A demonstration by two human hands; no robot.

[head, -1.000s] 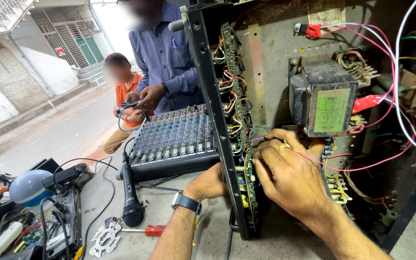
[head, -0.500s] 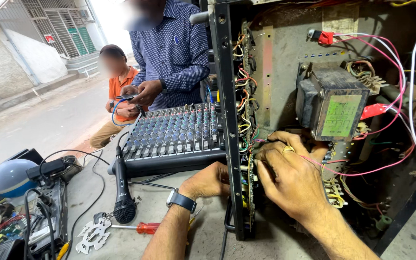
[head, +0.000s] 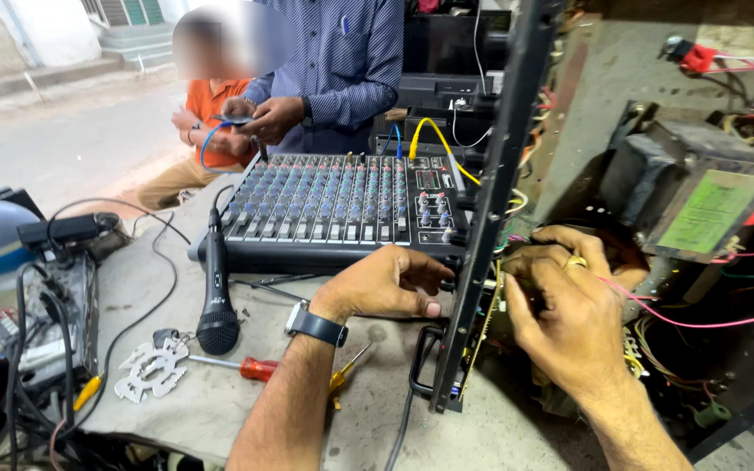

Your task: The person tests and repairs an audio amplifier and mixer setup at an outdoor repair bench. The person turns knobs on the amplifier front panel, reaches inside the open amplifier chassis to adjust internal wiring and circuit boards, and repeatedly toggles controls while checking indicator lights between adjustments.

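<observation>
- Working on the opened amplifier chassis [head: 656, 105], we have its cover off and the transformer [head: 700, 205] and wiring bare, so the inside job looks under way, not finished.
- Our left hand [head: 386, 283], curled, grips the chassis's black front panel [head: 490, 227] from outside.
- Our right hand [head: 569, 314] reaches inside behind that panel, fingers bent around small wiring; what exactly it pinches we cannot tell.
- Left of the panel lie the mixing console [head: 333, 205], microphone [head: 217, 292] and red-handled screwdriver [head: 255, 368], untouched.
</observation>
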